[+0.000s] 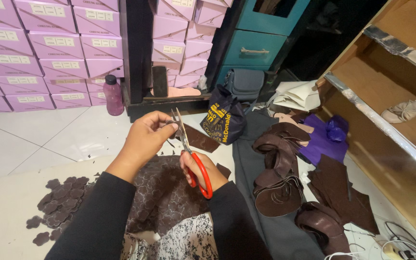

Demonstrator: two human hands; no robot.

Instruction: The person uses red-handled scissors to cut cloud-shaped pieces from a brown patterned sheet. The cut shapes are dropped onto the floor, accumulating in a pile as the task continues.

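My right hand (199, 169) is closed through the red loops of the scissors (190, 153); the blades run up and away from me, their long axis leaning a little to the left, and they stand slightly parted at the tips; my left hand (146, 136) is pinched shut on a small dark brown piece (171, 124), held right against the upper part of the blades, so the piece sits above and just left of the scissor hand and closest to my left fingers; the two hands are near each other but not touching, left higher, right lower and nearer my body; I cannot tell exactly how much of the piece lies between the blades, since my fingers cover most of it; below my forearms a patterned cloth (169, 202) lies over my lap, and to its left, on the floor (34, 139), is a cluster of brown flower-shaped cutouts (61, 197); to my right lie brown leather straps (278, 168) and flat brown sheets (338, 188); further off are a dark printed bag (225, 120), a purple bottle (113, 95) and stacked lilac boxes (49, 43).
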